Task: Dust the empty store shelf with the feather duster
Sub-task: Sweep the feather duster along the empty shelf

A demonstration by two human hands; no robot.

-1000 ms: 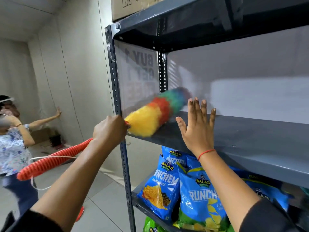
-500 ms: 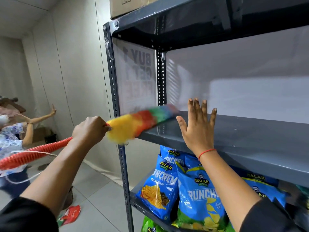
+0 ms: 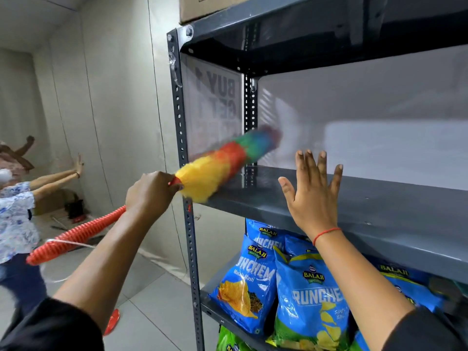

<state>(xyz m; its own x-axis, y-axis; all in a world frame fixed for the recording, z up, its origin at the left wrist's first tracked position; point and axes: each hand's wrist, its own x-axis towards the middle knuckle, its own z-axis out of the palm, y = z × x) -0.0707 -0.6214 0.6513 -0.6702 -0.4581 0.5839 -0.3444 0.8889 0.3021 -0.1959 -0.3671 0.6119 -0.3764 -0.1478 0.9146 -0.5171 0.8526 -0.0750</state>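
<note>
The feather duster [image 3: 222, 162] has a fluffy head banded yellow, orange, green and blue, and a ribbed orange handle that sticks out behind my wrist to the lower left. My left hand [image 3: 152, 190] is shut on the handle just below the head. The blurred head lies across the left end of the empty grey shelf board [image 3: 379, 214], its tip near the back post. My right hand [image 3: 314, 191] is raised above the board's front edge, fingers spread, holding nothing.
A perforated grey upright [image 3: 186, 224] frames the rack's left front corner. Blue chip bags [image 3: 255, 277] fill the lower shelf. A cardboard box [image 3: 202, 6] sits on the top shelf. Another person [image 3: 17, 214] stands at far left, arms against the wall.
The duster swept out to the left off the shelf's end, then back in and deeper toward the rear post. My right hand stayed in place.
</note>
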